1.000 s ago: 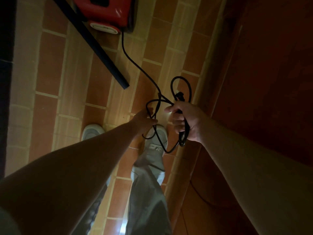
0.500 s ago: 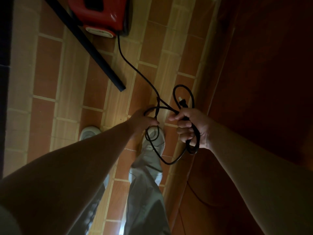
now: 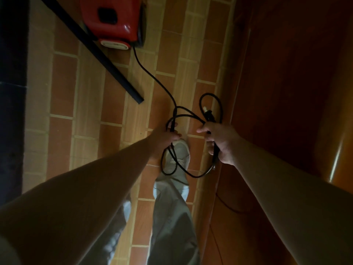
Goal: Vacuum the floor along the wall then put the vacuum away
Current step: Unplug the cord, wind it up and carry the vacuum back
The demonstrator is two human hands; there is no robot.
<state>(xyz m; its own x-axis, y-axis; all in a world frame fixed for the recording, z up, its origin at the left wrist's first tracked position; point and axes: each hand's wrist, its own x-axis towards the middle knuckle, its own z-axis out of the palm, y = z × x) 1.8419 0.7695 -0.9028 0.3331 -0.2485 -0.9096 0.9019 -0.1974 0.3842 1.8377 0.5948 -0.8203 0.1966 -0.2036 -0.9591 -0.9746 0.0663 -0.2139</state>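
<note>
A red vacuum cleaner stands on the tiled floor at the top of the view. Its black power cord runs from its rear down toward me. My right hand grips several coiled loops of that cord, with the plug sticking up just above my fist. My left hand holds a strand of the cord a little to the left. A loop hangs below both hands, over my shoe.
A dark metal bar slants across the floor beside the vacuum. A dark red wooden wall or door runs along the right. My legs in grey trousers and white shoes stand on the tiles. A dark surface borders the left.
My view has come closer to the vacuum, which now shows more. My hands have drawn slightly apart, and the hanging loop of cord has grown a little longer.
</note>
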